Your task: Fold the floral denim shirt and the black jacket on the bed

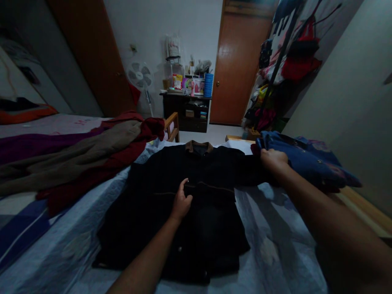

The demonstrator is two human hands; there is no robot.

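A black jacket (196, 220) with a brown collar lies spread front side up on the bed, its collar at the far end. My left hand (182, 202) is over the middle of its chest, index finger stretched out and thumb apart, holding nothing. Out to the right, my right hand (275, 158) is closed on the jacket's sleeve, which is drawn out sideways. Part of that grip is hidden from view. Right beside this hand lies a pile of folded blue denim clothes (306, 159).
Brown, purple and dark red clothes (122, 139) lie to the left. The bed has a light patterned sheet (269, 241). Beyond it stand a white fan (140, 75), a dark cabinet (186, 112) with items on top, and a wooden door (237, 69). Bags (301, 61) hang at right.
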